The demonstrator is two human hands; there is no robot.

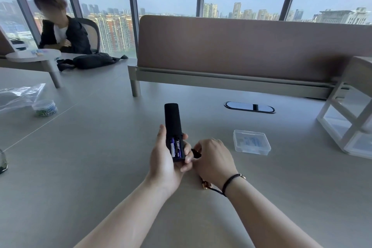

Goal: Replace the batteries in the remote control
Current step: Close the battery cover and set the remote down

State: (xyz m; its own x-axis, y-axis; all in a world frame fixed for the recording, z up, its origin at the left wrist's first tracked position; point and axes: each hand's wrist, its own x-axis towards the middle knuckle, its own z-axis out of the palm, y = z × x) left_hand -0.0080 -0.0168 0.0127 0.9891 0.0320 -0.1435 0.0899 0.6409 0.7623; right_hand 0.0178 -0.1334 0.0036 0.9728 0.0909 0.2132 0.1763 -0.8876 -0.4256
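Note:
My left hand [164, 164] grips a black remote control [172, 120] back side up, above the grey table [100, 167]. Its battery bay is uncovered, and two blue-and-black batteries [175, 146] lie side by side in it. My right hand [212, 160] hovers just right of the remote's lower end, fingers curled round a small black piece [196, 153] that looks like the battery cover; most of that piece is hidden by my fingers. A clear plastic case [251, 142] lies on the table to the right.
A white open-frame shelf [348, 125] stands at the right edge. A brown divider panel [241, 46] runs across the back, with a cable port [249, 107] before it. A small jar of beads [44, 108] and a plastic bag [18, 94] lie far left. A person sits at back left.

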